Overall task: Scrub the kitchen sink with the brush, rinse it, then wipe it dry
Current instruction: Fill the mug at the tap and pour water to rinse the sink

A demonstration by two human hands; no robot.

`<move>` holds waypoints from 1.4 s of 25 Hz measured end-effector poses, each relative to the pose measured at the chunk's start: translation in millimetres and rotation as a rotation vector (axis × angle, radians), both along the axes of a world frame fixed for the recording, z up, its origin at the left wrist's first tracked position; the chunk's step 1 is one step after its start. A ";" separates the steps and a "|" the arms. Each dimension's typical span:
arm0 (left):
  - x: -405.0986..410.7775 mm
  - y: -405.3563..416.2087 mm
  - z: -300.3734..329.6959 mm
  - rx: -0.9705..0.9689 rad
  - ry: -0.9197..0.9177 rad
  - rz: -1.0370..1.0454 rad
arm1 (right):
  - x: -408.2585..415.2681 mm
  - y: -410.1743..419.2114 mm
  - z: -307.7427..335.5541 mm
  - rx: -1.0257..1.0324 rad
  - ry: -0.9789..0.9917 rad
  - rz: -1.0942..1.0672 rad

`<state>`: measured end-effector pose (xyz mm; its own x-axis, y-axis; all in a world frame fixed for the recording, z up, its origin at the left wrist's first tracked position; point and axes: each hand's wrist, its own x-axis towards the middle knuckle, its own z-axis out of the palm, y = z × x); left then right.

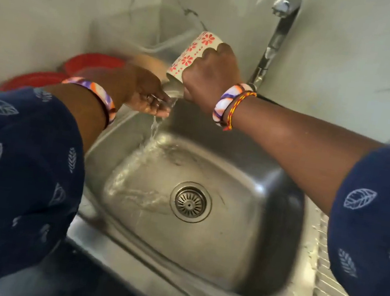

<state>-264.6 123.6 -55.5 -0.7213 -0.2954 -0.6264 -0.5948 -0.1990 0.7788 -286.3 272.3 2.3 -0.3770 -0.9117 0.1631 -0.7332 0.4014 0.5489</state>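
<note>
We are in the rinse step: our right hand (208, 74) grips a flowered cup (193, 56), tipped mouth-down, pouring water over the far-left corner of the sink (240, 229). Our left hand (146, 91), fingers loosely extended and holding nothing, catches the stream. No brush shows. Next, we judge, more water must reach the other walls before wiping.

Steel sink (242, 267) (wet); red bowls (93, 63) beside.

Open sink basin (238, 241) beneath cup (192, 54)
</note>
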 end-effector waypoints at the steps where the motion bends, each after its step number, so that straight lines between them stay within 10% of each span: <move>1: 12.0 -3.5 7.6 -0.068 -0.012 -0.029 | 4.2 -2.8 3.2 -0.007 -0.014 0.003; 11: 61.6 13.0 51.2 -0.426 0.050 -0.359 | 31.7 20.8 31.4 -0.003 0.339 0.013; 21: 93.4 65.9 -47.9 -0.365 -0.039 -0.695 | 62.7 91.9 -81.0 0.089 0.005 -0.112; 26: 98.2 76.0 -48.9 -0.134 0.113 -0.569 | 68.0 88.4 -52.9 -0.281 -0.096 -0.316; 29: 109.3 83.5 -49.7 0.180 0.162 -0.533 | 74.5 83.9 -58.5 -0.640 -0.517 -0.584; 35: 87.6 70.3 -32.8 -0.426 0.533 -0.374 | 62.7 63.0 -70.7 -1.331 -1.162 -0.801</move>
